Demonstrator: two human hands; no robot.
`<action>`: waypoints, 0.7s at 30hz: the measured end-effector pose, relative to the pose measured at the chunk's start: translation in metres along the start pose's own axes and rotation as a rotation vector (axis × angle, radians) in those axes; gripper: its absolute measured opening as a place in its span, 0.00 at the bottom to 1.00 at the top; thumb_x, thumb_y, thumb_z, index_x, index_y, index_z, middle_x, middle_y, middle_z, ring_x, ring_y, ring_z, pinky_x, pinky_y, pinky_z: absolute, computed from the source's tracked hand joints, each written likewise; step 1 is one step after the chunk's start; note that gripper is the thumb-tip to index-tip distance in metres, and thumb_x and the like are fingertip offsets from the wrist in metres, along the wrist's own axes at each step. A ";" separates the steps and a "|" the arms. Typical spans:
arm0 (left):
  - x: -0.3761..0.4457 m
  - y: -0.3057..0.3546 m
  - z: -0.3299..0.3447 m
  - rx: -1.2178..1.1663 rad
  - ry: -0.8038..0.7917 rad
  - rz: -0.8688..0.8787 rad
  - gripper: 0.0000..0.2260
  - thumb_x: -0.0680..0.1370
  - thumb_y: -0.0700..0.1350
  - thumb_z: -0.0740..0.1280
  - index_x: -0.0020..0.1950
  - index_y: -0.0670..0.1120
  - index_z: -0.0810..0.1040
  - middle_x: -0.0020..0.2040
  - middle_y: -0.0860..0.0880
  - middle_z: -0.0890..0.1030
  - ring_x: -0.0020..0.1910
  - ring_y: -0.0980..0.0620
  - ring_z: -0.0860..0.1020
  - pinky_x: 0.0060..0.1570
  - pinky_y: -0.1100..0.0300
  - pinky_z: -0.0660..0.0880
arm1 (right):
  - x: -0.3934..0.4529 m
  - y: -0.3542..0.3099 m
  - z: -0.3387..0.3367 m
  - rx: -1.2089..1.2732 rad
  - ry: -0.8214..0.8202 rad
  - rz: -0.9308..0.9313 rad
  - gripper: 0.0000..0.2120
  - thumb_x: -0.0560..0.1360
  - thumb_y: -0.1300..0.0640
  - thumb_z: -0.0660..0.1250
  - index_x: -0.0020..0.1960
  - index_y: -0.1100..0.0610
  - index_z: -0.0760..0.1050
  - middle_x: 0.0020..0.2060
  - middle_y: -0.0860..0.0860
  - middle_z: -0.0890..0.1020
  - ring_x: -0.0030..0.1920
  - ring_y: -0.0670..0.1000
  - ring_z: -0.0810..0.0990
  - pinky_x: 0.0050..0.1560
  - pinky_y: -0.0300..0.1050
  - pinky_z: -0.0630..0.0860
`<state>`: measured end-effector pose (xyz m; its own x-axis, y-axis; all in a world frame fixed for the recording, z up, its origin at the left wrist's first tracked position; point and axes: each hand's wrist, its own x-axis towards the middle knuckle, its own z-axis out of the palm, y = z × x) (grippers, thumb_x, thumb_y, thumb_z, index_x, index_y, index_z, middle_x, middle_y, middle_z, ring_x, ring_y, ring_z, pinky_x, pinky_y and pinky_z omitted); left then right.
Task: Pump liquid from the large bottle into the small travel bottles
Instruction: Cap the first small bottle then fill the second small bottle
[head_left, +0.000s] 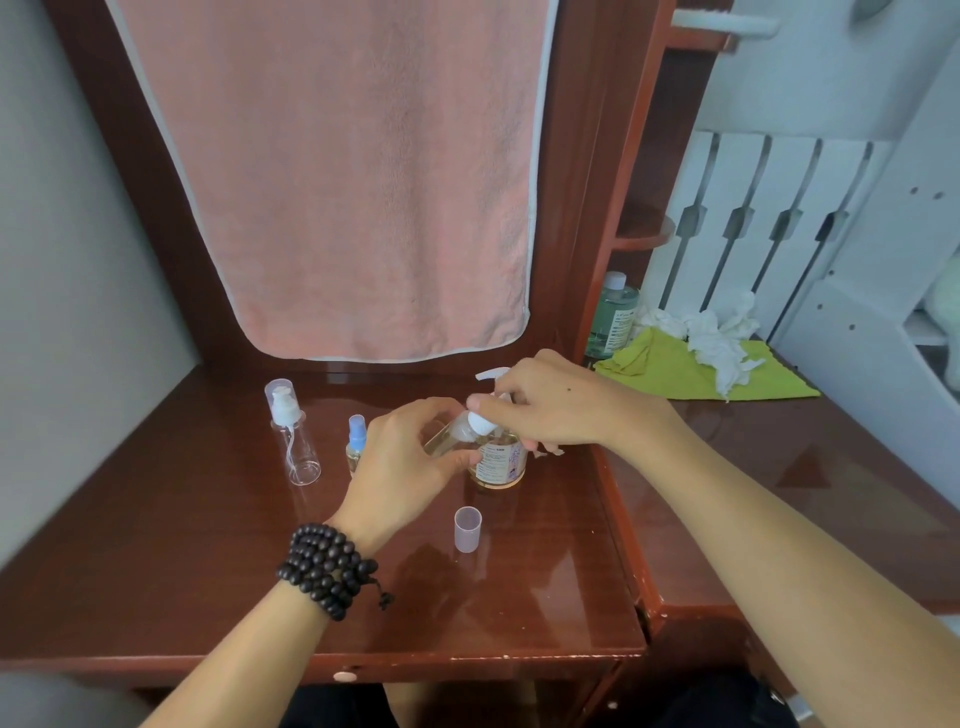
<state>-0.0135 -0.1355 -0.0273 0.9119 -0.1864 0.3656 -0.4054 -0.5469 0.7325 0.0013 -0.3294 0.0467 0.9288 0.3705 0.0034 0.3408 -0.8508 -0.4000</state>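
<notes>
Both hands on bottles at mid-bench.
Near front edge: clear cap upright, apart from the rest. Left hand, w/ bead bracelet, grips a tilted small travel bottle against the large bottle; right hand curls round the white pump top. Toward left edge: blue-capped spray bottle, 1 empty pump bottle. Far right corner: green cloth, tissues.
</notes>
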 end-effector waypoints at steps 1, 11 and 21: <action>0.000 0.000 0.000 -0.001 -0.003 0.003 0.16 0.68 0.48 0.78 0.54 0.55 0.80 0.47 0.60 0.83 0.49 0.63 0.78 0.48 0.71 0.70 | -0.001 0.000 0.000 -0.004 -0.004 0.030 0.25 0.79 0.33 0.62 0.47 0.55 0.82 0.30 0.51 0.84 0.24 0.46 0.81 0.35 0.49 0.83; 0.000 0.003 -0.003 -0.010 0.006 0.034 0.14 0.68 0.48 0.78 0.51 0.55 0.81 0.46 0.58 0.83 0.48 0.58 0.79 0.49 0.64 0.75 | -0.005 0.005 0.008 0.147 0.047 -0.041 0.14 0.75 0.38 0.69 0.47 0.49 0.80 0.35 0.45 0.82 0.27 0.46 0.81 0.34 0.53 0.83; 0.000 0.009 -0.004 0.001 0.111 0.116 0.16 0.67 0.46 0.80 0.52 0.52 0.81 0.46 0.59 0.82 0.48 0.59 0.79 0.48 0.64 0.74 | -0.008 0.009 0.018 0.255 0.152 -0.050 0.13 0.78 0.44 0.69 0.49 0.54 0.80 0.33 0.51 0.84 0.30 0.40 0.78 0.33 0.42 0.75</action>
<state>-0.0171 -0.1371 -0.0181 0.8462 -0.1566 0.5092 -0.5075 -0.5282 0.6808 -0.0062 -0.3332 0.0269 0.9294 0.3334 0.1583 0.3572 -0.7047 -0.6131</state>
